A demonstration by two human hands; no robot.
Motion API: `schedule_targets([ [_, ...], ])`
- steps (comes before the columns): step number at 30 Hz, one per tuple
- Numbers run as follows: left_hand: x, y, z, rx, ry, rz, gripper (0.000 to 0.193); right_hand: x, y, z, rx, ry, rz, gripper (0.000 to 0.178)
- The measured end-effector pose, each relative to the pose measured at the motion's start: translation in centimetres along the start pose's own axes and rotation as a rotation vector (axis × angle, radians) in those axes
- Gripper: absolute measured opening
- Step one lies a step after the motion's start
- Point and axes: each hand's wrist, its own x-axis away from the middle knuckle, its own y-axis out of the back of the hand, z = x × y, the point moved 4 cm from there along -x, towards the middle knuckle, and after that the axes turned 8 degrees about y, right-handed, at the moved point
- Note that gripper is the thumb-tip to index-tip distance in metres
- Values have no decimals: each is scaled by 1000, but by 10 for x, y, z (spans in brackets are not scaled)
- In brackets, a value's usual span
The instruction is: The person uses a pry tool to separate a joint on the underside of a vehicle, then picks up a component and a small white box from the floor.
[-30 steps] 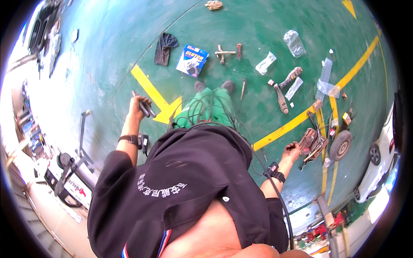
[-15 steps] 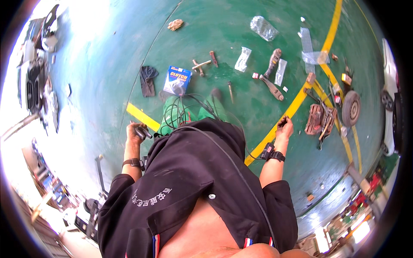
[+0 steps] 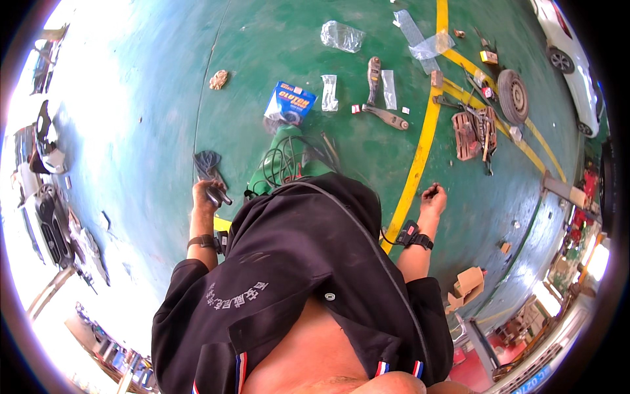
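At my left side hangs my left hand (image 3: 205, 194), closed around a dark tool (image 3: 218, 196) with two prongs like handles; its working end is hidden. Just beyond that hand a dark cloth (image 3: 209, 164) lies on the floor. My right hand (image 3: 433, 197) hangs at my right side with fingers curled in, and nothing shows in it. It is over the green floor beside a yellow line (image 3: 417, 172). Ahead of my green trouser legs stands a blue box (image 3: 291, 102). To its right lie two metal suspension arms (image 3: 373, 82) and several clear plastic bags (image 3: 342, 37).
Toward the right lie an opened tool case (image 3: 467, 134), a wheel (image 3: 513, 97) and loose tools. A crumpled tan glove or rag (image 3: 218, 79) lies ahead left. A cardboard box (image 3: 466, 287) is behind my right arm. A white car (image 3: 569, 56) stands far right. Black cables (image 3: 282, 157) hang before my legs.
The view has turned and moved forward: the suspension arms, wheel and tool case shift left and up, the dark cloth comes closer to my left hand. Both hands keep their hold and posture.
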Motion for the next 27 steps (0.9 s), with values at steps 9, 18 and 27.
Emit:
schedule_targets([
  [9, -23, -87, -38, -135, 99, -43, 11, 19, -21, -9, 33, 4, -169, 10],
  [18, -98, -185, -107, -351, 193, -139, 8, 52, -75, 3, 37, 15, -217, 9],
  [27, -140, -310, -139, -529, 242, 110, 22, 66, -108, 26, -71, 134, -329, 10],
])
